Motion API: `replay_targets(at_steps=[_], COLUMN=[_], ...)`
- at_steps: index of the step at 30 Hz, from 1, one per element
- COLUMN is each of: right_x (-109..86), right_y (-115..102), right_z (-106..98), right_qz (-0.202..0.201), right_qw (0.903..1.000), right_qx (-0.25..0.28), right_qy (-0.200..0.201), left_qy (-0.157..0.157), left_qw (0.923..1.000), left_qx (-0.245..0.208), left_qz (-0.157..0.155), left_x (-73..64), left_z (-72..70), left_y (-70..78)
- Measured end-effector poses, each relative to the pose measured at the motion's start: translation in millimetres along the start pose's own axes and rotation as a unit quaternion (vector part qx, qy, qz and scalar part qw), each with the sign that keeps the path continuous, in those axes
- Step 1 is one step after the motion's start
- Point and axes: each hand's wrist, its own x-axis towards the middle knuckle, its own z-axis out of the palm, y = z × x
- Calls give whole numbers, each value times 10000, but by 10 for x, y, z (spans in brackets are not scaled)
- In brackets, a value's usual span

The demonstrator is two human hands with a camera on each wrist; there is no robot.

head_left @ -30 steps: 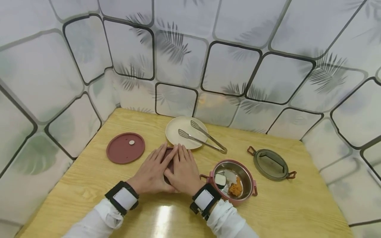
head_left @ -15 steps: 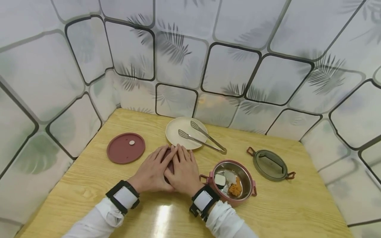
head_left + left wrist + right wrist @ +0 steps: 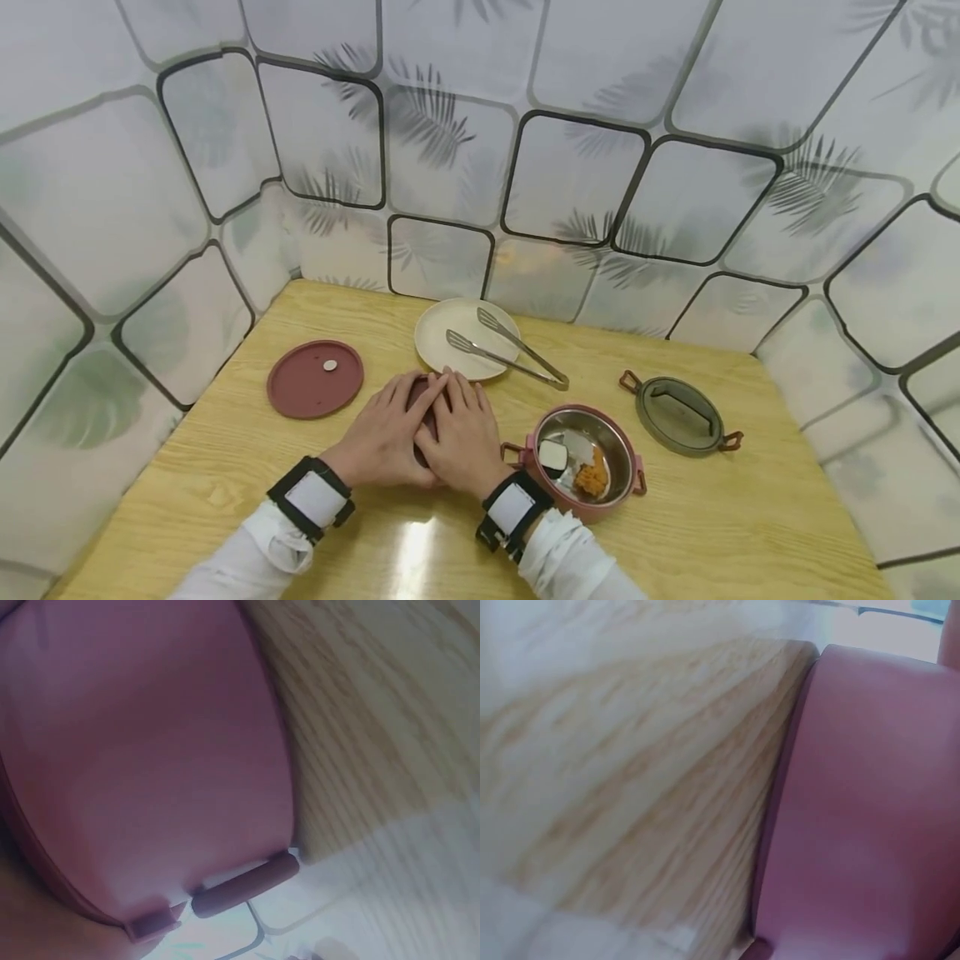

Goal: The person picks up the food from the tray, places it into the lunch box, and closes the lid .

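Note:
Both hands lie together over a maroon rounded container (image 3: 422,429), their fingers pointing away and the fingertips nearly meeting. My left hand (image 3: 382,437) covers its left side and my right hand (image 3: 467,442) its right side, so only a strip of its top shows between them. Fingers on both hands look extended over it. In the left wrist view the smooth maroon wall (image 3: 150,765) of the container appears, with a short bar-like handle (image 3: 246,885) at one end. The right wrist view catches its other side (image 3: 862,802) standing on the wooden surface.
Right of the hands stands a pink pot (image 3: 637,450) with steel lining, holding a white-and-dark piece and orange food. A green lid (image 3: 681,417) with brown handles lies beyond. At the left is a maroon round lid (image 3: 307,387). Behind, tongs (image 3: 525,358) rest across a white plate (image 3: 435,333).
The view has shifted very slightly. Both hands stay in the same place over the container.

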Motion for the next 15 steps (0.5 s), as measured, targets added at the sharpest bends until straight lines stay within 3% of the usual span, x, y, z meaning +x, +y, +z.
replay_targets(at_steps=[10, 15], right_x=[8, -2], right_y=[13, 28], right_z=[-20, -16], right_qz=[-36, 16], right_qw=[9999, 9999], right_qx=[-20, -1], right_qy=[-125, -153], left_qy=[260, -463], left_qw=[9991, 9932], left_qx=[-282, -1058], left_qz=[172, -173], left_x=[-2, -32], left_z=[-22, -135], left_y=[-27, -91])
